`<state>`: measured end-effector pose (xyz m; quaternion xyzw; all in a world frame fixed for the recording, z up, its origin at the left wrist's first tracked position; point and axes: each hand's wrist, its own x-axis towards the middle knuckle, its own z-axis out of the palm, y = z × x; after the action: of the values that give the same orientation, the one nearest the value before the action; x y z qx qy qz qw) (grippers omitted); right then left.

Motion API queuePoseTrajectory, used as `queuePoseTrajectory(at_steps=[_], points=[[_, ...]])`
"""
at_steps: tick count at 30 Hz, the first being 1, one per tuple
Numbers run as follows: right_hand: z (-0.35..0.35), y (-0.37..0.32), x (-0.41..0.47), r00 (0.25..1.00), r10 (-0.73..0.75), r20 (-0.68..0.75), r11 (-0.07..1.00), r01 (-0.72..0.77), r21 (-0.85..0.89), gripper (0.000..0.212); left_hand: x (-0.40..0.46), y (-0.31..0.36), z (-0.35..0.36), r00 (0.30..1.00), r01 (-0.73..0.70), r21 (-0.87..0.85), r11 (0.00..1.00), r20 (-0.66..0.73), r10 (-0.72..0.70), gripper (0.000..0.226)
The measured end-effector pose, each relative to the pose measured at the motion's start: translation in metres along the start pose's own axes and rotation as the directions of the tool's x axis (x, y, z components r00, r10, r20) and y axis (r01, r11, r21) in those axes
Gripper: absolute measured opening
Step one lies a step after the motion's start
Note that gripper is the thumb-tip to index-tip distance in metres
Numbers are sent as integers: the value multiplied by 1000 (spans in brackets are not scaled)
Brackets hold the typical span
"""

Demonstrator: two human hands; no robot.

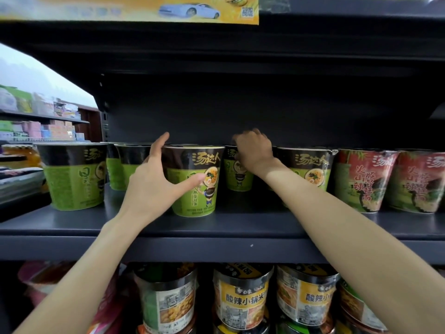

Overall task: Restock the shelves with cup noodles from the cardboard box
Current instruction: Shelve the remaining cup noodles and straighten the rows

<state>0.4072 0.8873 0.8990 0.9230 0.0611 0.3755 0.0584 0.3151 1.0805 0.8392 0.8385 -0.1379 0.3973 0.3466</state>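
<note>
On the middle shelf the left hand cups the front green cup — upright, fingers spread open — while the right hand pinches the rim of a cup behind, farther back.

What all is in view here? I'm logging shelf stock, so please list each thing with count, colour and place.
green paper noodle cups: six visible, green with black tops, left and middle of the dark grey metal shelf; three in front, three farther back.
red paper noodle cups: two, red with black tops, right end of the same shelf.
foil-lidded noodle tubs: several, yellow, grey and pink labels, on the shelf below; exact count unclear.
yellow paper banner: one, on the shelf edge above.
far shelves of packaged goods: blurred, at left.
left hand: spread against the side of the middle front green cup.
right hand: fingers on the rim of a rear green cup.
</note>
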Motion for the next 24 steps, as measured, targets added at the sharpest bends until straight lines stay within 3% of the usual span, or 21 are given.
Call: queuePoseTrajectory(at_steps=[3, 5, 7, 14, 24], points=[[-35, 7, -26, 993, 117, -31, 870, -88, 485, 45, 3, 2, 6, 998, 3, -77, 997, 66, 2, 105], [-51, 11, -62, 987, 121, -106, 766, -25, 642, 46, 8, 5, 13, 990, 9, -138, 990, 139, 10, 104], [-54, 13, -99, 984, 102, -148, 741, 25, 671, 45, 15, 10, 21, 978, 18, -189, 982, 208, 22, 99], [-30, 20, -137, 994, 17, 108, 726, -87, 682, 80, 30, 16, 44, 908, 112, -341, 933, 416, 43, 103], [-25, 32, -140, 991, 77, 105, 697, -129, 705, 80, 37, 31, 58, 884, 56, -153, 987, 468, 23, 110]])
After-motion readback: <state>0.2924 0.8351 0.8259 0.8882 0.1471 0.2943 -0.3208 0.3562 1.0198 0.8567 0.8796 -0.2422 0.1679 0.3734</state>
